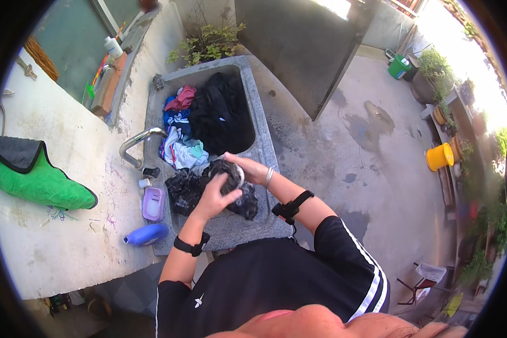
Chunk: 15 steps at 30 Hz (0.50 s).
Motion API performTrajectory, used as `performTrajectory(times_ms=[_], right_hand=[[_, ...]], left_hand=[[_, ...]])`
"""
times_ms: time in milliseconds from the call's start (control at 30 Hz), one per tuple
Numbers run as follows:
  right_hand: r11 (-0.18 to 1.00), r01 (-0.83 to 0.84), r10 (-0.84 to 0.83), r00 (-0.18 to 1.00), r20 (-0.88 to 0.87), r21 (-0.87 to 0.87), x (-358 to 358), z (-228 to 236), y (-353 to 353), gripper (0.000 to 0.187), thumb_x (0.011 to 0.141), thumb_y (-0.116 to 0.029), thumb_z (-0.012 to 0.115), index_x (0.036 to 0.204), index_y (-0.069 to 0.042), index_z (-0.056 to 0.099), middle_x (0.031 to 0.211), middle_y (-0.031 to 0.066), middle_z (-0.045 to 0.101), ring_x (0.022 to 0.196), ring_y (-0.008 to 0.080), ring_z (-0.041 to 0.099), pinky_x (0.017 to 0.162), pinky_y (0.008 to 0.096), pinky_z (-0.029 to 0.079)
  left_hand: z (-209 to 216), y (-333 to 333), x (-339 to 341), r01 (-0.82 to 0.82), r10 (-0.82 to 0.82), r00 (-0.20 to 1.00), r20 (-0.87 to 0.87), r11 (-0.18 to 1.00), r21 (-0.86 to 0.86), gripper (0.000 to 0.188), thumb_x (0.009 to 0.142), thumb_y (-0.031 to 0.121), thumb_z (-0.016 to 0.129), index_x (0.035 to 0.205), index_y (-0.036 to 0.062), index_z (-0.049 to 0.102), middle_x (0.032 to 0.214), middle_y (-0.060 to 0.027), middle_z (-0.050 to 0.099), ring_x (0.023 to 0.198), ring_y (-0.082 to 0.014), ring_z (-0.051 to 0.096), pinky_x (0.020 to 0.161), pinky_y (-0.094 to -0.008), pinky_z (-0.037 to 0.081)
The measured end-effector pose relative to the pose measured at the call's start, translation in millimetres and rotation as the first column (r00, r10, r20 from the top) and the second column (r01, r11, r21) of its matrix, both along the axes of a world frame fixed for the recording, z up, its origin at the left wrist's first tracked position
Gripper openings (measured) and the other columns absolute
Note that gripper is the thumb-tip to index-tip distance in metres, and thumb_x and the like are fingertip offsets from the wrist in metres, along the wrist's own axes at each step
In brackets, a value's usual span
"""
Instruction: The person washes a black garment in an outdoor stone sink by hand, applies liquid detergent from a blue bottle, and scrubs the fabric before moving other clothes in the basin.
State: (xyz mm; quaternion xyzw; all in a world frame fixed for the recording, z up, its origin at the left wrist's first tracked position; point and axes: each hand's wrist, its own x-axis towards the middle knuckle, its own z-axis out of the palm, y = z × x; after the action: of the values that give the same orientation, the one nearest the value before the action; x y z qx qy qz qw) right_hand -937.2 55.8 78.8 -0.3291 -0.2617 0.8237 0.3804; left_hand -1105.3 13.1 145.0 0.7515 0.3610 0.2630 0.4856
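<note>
Over the near part of a grey stone sink [265, 225], my two hands work on a wet, soapy black garment [187, 194]. My left hand [214, 198] grips a bunched part of the cloth, its fingers curled. From the other side, my right hand [250, 169] closes on the same bunch, with some fingers hidden behind it. A pale curved edge shows between the hands; I cannot make out what it is. Farther back in the sink lie a large black garment [219, 112], a pink cloth [181, 98] and white-and-blue clothes [181, 147].
A metal tap [138, 143] arches over the sink's left edge. Beside it stand a purple soap dish [153, 204] and a blue bottle [146, 234] lying on its side. A green cloth [45, 180] rests on the ledge at left. Beyond the sink stands a dark metal door [304, 56].
</note>
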Motion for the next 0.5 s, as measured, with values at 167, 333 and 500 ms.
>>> performTrajectory(times_ms=[167,333,500], right_hand=[[0.674,0.016,-0.635,0.524,0.568,0.738,-17.9,19.6,3.3,0.016,0.073,-0.005,0.055,0.086,-0.002,0.064,0.075,0.0173,0.063,0.072,0.0289,0.064,0.064,0.0401,0.049],[0.175,-0.545,-0.636,0.573,0.517,0.820,-65.1,26.9,-51.9,0.019,0.074,-0.025,0.057,0.067,-0.007,0.056,0.056,0.0165,0.056,0.054,0.0338,0.058,0.055,0.0435,0.047],[0.438,-0.394,-0.854,0.098,0.511,0.808,-17.6,-35.4,22.8,0.029,0.081,-0.033,0.052,0.065,-0.008,0.057,0.056,0.0141,0.057,0.051,0.0333,0.057,0.047,0.0440,0.044]], left_hand=[[-66.8,-11.2,-10.4,0.072,0.493,0.798,0.346,0.492,-0.868,0.059,0.090,0.053,0.045,0.124,0.0051,0.046,0.121,-0.0104,0.050,0.116,-0.0274,0.046,0.096,-0.0481,0.037],[-110.8,26.5,-31.2,0.445,0.504,0.454,0.735,0.586,-0.677,0.049,0.091,0.050,0.042,0.108,0.0071,0.058,0.104,-0.0095,0.062,0.090,-0.0237,0.061,0.081,-0.0399,0.049],[-81.3,21.8,20.4,0.218,0.738,0.524,0.425,0.366,-0.905,0.037,0.094,0.031,0.041,0.115,0.0025,0.055,0.113,-0.0120,0.060,0.101,-0.0269,0.059,0.089,-0.0397,0.048]])
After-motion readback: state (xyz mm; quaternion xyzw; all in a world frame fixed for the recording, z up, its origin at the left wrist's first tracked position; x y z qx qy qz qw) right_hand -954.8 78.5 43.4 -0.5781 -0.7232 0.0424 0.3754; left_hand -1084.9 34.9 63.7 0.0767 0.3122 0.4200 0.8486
